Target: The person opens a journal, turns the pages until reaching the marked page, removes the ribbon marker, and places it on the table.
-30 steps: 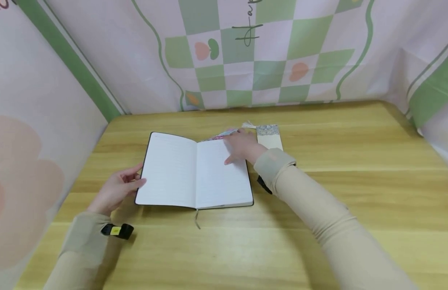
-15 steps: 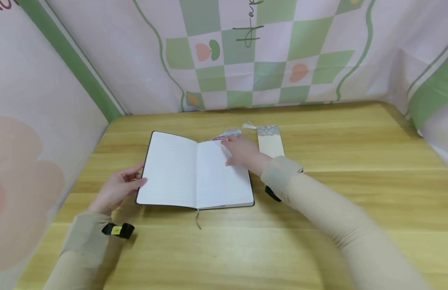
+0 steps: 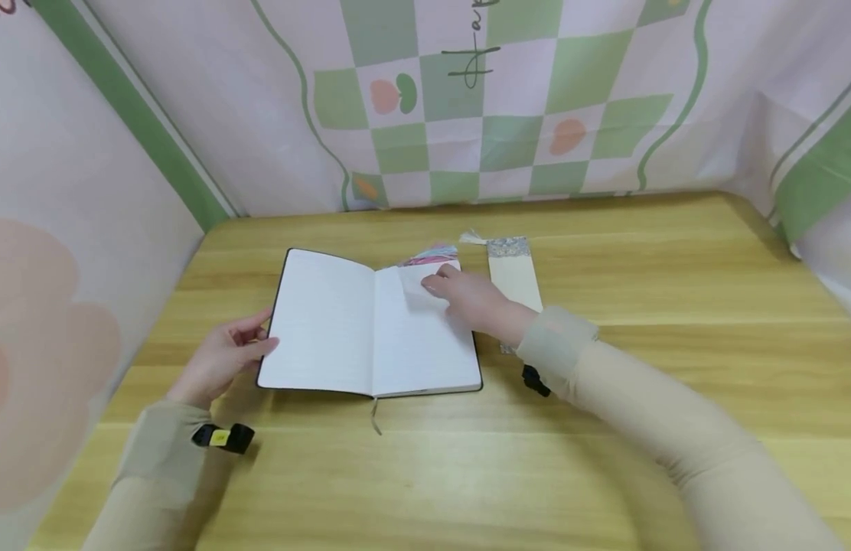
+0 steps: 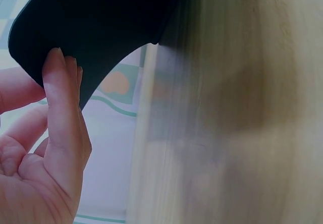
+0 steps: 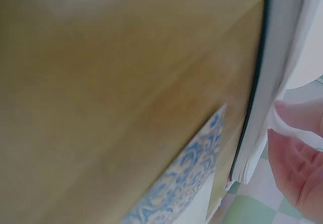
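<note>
Notebook lying open on the table, between the hands: white, faint lines, dark cover, thin ribbon out the btm! L hand grips its L edge, thumb on top; R hand pinches a pg near the top corner, that bit curling up. Pink-blue strands poke out up top, rest hidden. Bookmark w/ blue-patterned ends lies just R, partly covered by the R arm. Yellow tag at L wrist: too small to read. Curtain lettering: "Ha…", cut off.
</note>
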A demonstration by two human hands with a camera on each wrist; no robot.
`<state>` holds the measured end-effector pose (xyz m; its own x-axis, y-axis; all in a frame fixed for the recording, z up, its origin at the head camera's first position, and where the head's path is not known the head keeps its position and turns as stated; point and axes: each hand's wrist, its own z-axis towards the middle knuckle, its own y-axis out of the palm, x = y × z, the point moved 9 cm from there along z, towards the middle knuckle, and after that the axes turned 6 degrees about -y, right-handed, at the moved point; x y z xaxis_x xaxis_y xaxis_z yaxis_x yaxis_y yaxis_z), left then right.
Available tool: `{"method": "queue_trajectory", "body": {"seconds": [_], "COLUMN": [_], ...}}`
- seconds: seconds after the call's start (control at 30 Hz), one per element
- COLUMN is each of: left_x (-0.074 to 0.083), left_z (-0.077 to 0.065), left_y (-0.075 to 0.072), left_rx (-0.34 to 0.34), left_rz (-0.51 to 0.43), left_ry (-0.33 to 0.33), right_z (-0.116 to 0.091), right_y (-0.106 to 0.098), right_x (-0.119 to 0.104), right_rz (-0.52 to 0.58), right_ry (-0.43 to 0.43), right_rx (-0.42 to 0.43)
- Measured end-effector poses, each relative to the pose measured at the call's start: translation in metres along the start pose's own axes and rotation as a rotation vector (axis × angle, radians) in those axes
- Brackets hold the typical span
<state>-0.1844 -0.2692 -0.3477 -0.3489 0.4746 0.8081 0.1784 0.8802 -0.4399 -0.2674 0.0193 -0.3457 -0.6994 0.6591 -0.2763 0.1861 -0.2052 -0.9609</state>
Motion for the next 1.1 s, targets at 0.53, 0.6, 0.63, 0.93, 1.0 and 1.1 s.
{"method": "queue_trajectory", "body": {"seconds": [0.53, 0.6, 0.63, 0.93, 1.0, 1.1], "left_x": [-0.002, -0.003, -0.003, -0.003, -0.004, -0.004], "left_z": [0.002, 0.002, 0.002, 0.002, 0.002, 0.002], "left_y": [-0.002, -0.002, -0.002, -0.001, 0.000, 0.000], "left_rx": [-0.003, -0.003, -0.001, 0.008, 0.007, 0.009], "left_rz": [0.008, 0.004, 0.008, 0.004, 0.006, 0.003], "left_ry": [-0.007, -0.013, -0.015, -0.018, -0.019, -0.019], "right_z": [-0.012, -0.011, -0.010, 0.003, 0.005, 0.010], "right_y": [-0.009, -0.012, -0.014, -0.008, -0.004, 0.000], "right_x": [0.019, 0.016, 0.013, -0.021, -0.032, -0.048], "right_rz": [0.917, 1.044, 1.097, 1.235, 1.174, 1.005], "right_ry": [0.242, 0.242, 0.235, 0.146, 0.107, 0.035], "right_rx": [0.093, 0.108, 0.114, 0.010, -0.050, -0.111]}}
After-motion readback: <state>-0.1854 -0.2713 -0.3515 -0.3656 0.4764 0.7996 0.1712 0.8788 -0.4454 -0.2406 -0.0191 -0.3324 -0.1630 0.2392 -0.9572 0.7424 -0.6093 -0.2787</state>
